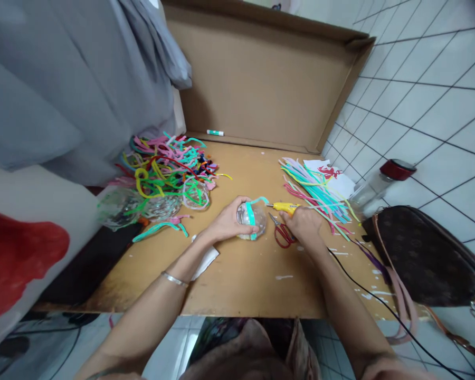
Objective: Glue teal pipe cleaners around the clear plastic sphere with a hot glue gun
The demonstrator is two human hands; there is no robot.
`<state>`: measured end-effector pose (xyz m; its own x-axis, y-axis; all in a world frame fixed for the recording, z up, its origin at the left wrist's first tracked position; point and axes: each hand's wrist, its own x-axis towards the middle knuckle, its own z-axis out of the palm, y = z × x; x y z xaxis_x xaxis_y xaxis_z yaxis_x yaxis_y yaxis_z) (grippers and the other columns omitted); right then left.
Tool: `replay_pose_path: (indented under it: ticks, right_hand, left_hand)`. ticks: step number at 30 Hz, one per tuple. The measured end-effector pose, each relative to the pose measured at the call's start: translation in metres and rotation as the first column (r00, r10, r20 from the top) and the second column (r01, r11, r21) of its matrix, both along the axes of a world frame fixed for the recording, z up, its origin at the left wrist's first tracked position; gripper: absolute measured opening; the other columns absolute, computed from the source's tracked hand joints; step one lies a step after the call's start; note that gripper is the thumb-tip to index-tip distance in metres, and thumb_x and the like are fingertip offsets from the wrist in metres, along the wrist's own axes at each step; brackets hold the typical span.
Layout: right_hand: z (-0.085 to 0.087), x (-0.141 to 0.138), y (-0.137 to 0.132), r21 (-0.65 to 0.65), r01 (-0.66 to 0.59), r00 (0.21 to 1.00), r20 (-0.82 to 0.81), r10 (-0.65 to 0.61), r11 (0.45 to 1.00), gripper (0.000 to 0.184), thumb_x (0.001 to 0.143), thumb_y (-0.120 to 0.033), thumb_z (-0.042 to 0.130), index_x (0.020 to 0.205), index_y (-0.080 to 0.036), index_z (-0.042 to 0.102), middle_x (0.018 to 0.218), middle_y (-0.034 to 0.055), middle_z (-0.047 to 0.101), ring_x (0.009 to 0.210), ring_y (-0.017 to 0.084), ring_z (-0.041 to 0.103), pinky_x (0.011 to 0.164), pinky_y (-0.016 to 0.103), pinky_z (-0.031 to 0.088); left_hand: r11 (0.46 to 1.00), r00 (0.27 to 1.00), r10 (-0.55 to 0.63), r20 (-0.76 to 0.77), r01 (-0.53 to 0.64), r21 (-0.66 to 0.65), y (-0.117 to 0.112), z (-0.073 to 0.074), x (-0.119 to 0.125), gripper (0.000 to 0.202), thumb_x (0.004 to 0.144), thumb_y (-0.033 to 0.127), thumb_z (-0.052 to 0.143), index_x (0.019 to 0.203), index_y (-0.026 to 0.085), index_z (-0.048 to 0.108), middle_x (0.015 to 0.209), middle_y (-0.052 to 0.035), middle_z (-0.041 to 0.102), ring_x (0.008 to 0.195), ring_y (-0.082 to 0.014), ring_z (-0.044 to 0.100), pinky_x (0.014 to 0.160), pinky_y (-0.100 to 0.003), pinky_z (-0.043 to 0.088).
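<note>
My left hand [233, 220] grips a clear plastic bottle piece [261, 220] above the middle of the table. A turquoise pipe cleaner [251, 215] runs across the piece, and its free end sticks out to the upper right. In my right hand [304, 224] is a yellow hot glue gun [285, 207], its nozzle pointing left and close to that free end. Whether the nozzle touches it I cannot tell. Red-handled scissors [283, 235] lie on the table, just below the glue gun and partly beside my right fingers.
Left stands a heap of coloured pipe cleaners [162, 169] with clear plastic pieces [121, 206]. Straight pipe cleaners [320, 190] lie at right, near a bottle [374, 184] and brown bag [427, 258]. A black cord [364, 287] trails right. Cardboard [261, 79] stands behind.
</note>
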<state>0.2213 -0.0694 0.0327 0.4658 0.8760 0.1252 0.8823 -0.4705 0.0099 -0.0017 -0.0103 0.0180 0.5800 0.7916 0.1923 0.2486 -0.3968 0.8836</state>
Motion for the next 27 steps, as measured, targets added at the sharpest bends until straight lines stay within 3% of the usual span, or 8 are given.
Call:
replay_pose_path:
  ticks: [4,8,15,19,23,27]
  right_hand:
    - [-0.014,0.003,0.008,-0.046,0.061,0.998,-0.006,-0.061,0.997,0.055,0.087,-0.054,0.051,0.107,-0.005,0.065,0.104,0.0233,0.068,0.093,0.032,0.069,0.072,0.036,0.049]
    - [-0.016,0.009,0.010,-0.024,0.115,0.990,-0.075,-0.117,0.993,0.052,0.086,-0.049,0.052,0.111,-0.005,0.064,0.102,0.0219,0.069,0.094,0.031,0.069,0.071,0.034,0.047]
    - [0.006,0.006,-0.011,0.251,0.166,0.976,-0.179,-0.123,0.954,0.046,0.079,-0.043,0.055,0.112,-0.010,0.062,0.091,0.0148,0.070,0.086,0.030,0.065,0.064,0.032,0.038]
    - [0.021,-0.006,-0.022,0.394,0.073,0.992,-0.124,-0.025,0.916,0.046,0.073,-0.040,0.057,0.110,-0.013,0.059,0.084,0.0099,0.066,0.078,0.027,0.060,0.060,0.029,0.032]
    - [0.035,-0.020,-0.025,0.491,-0.026,0.997,-0.047,0.057,0.871,0.036,0.076,-0.039,0.053,0.102,-0.014,0.061,0.083,0.0092,0.064,0.072,0.023,0.055,0.060,0.029,0.029]
    - [0.035,-0.028,-0.022,0.548,-0.081,0.995,-0.005,0.100,0.833,0.030,0.078,-0.037,0.051,0.097,-0.016,0.060,0.081,0.0076,0.063,0.069,0.021,0.052,0.060,0.030,0.030]
  left_hand:
    - [1.000,1.000,-0.017,0.007,0.017,-0.004,0.002,-0.002,-0.001,0.071,0.058,0.041,0.081,0.118,0.019,0.050,0.107,-0.0046,0.060,0.092,-0.0197,0.056,0.083,-0.032,0.048]
    - [1.000,1.000,-0.028,0.002,0.028,0.004,0.003,-0.004,-0.003,0.072,0.058,0.041,0.082,0.119,0.019,0.049,0.108,-0.0047,0.059,0.095,-0.0201,0.056,0.085,-0.033,0.047]
    - [1.000,1.000,-0.026,-0.003,0.025,-0.009,0.003,-0.003,-0.004,0.072,0.059,0.040,0.082,0.120,0.019,0.050,0.110,-0.0049,0.060,0.094,-0.0198,0.057,0.085,-0.032,0.048]
    - [0.999,1.000,-0.018,-0.009,0.017,-0.027,0.003,-0.001,-0.006,0.074,0.058,0.041,0.083,0.121,0.019,0.050,0.109,-0.0045,0.060,0.092,-0.0195,0.058,0.083,-0.031,0.048]
    - [0.999,0.999,-0.032,-0.010,0.032,-0.039,0.002,0.000,-0.006,0.074,0.058,0.040,0.082,0.121,0.019,0.050,0.109,-0.0041,0.060,0.093,-0.0196,0.057,0.085,-0.032,0.048]
    - [0.998,0.999,-0.030,-0.020,0.029,-0.048,0.002,0.003,-0.007,0.073,0.058,0.039,0.081,0.120,0.019,0.050,0.108,-0.0034,0.059,0.093,-0.0196,0.056,0.084,-0.031,0.048]
